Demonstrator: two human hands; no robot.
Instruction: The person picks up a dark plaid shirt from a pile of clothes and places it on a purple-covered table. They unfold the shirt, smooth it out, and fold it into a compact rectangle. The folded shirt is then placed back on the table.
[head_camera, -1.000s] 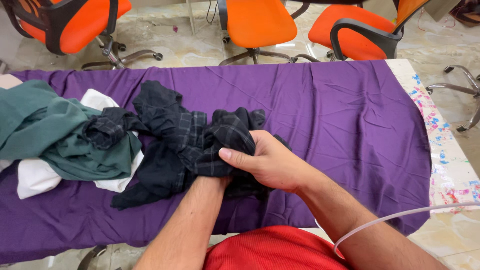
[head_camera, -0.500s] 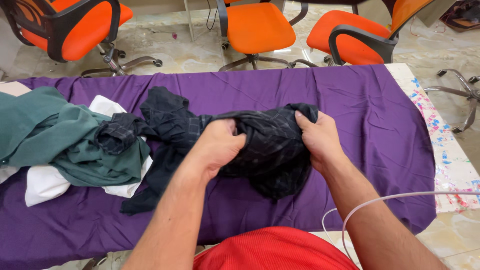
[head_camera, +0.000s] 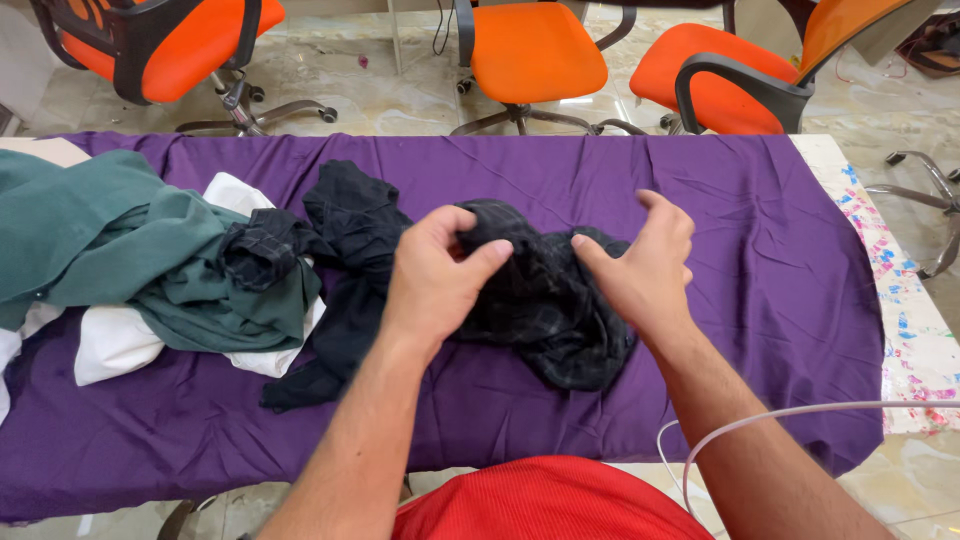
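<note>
So you've got the dark plaid garment (head_camera: 545, 310) bunched between both hands.
L hand (head_camera: 432, 285) pinching its top edge, R hand (head_camera: 645, 270) open, touching its right side; bulk hangs near-right.

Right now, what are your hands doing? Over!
Left hand grip pinching the black checked garment. Right hand open, touching its edge. Green garment and white cloth piled left, clear of it.
</note>
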